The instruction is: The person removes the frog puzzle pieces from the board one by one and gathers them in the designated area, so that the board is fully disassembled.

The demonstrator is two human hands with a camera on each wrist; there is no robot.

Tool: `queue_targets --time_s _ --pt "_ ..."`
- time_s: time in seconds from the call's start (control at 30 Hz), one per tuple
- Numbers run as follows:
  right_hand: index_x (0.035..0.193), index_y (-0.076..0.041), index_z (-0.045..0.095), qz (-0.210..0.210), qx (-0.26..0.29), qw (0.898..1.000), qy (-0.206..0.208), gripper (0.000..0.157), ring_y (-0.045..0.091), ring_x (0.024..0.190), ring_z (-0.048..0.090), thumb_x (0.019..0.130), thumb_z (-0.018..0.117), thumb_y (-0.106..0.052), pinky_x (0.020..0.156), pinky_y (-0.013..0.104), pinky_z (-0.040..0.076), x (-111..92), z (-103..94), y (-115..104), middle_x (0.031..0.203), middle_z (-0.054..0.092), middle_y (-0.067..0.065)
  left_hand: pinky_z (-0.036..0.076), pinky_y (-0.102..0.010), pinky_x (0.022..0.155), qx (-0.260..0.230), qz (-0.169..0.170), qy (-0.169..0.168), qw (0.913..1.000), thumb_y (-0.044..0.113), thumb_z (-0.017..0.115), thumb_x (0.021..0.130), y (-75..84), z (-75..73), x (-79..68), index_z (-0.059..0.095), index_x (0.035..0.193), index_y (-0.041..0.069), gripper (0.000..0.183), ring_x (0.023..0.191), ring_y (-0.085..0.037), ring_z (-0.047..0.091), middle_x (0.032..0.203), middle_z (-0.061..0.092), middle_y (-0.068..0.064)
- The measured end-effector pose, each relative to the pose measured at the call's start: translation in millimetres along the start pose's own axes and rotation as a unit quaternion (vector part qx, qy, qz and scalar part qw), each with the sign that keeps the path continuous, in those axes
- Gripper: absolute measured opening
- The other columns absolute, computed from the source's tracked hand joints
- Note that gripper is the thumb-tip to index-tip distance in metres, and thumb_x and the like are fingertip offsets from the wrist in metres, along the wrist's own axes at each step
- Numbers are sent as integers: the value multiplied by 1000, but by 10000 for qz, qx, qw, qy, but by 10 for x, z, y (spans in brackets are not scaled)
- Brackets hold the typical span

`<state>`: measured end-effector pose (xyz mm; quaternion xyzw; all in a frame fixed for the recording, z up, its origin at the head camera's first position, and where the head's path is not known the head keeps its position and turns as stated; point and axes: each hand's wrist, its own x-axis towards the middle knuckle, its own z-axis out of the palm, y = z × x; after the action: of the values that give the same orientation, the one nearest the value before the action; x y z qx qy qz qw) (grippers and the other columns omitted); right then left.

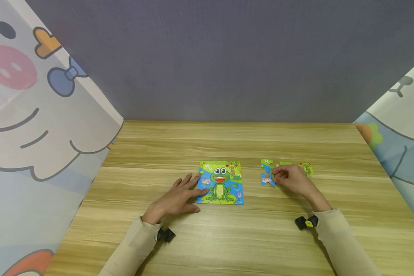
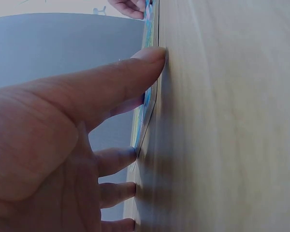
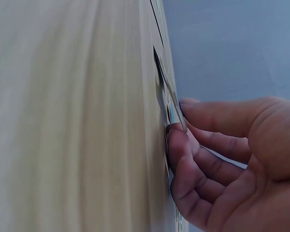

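Note:
A square frog picture board [image 1: 237, 191] lies flat on the table, its frog sitting on green and blue ground. My left hand [image 1: 179, 196] spreads over its left edge, the index finger touching the picture and the thumb apart on the near side. To the right, my right hand [image 1: 291, 178] pinches a blue jigsaw piece [image 1: 266, 181] between thumb and fingers. The right wrist view shows this jigsaw piece [image 3: 174, 94] tilted, its far edge low by the table. Just beyond it is another jigsaw piece [image 1: 266, 164], green and blue. More pieces are partly hidden behind the right hand.
A jigsaw piece with red apples [image 1: 307, 167] lies right of the right hand, and a green piece [image 1: 285, 163] shows behind it. The wooden table [image 1: 179, 143] ends at a grey back panel [image 1: 207, 69]. Cartoon-printed panels [image 1: 55, 126] stand at both sides.

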<state>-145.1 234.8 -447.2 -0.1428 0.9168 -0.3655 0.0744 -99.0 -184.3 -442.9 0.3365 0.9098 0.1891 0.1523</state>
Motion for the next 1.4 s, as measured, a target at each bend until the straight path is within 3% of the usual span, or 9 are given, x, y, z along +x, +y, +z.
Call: queue_targets --time_s 0.63,0.87,1.17,1.4 --pt "101 4 73 -33 -218 9997 94 14 5 75 63 89 71 -3 66 19 52 -30 1 16 88 74 13 21 -76 112 -54 -57 -40 10000 35 72 92 -3 -5 3 51 148 23 61 151 -56 15 167 16 -24" --pt "104 3 73 168 -157 9997 -9 16 12 80 64 91 70 -7 67 20 51 -19 -37 -10 91 73 12 21 -76 113 -74 -32 -33 10000 35 71 92 2 -2 3 51 148 23 60 151 -55 16 167 16 -24" --pt "102 -2 73 81 -75 9999 26 13 11 79 63 92 70 -9 67 20 51 31 -5 -168 89 73 8 21 -76 113 -94 -28 -50 9999 35 71 92 6 -6 0 51 148 23 60 151 -55 16 167 16 -23" --pt "109 2 71 -162 323 9992 -155 20 11 80 63 93 70 -10 68 21 51 166 121 -390 94 73 12 21 -76 113 -100 -37 -61 9999 35 71 92 1 -5 0 51 148 23 61 151 -55 15 167 15 -23"
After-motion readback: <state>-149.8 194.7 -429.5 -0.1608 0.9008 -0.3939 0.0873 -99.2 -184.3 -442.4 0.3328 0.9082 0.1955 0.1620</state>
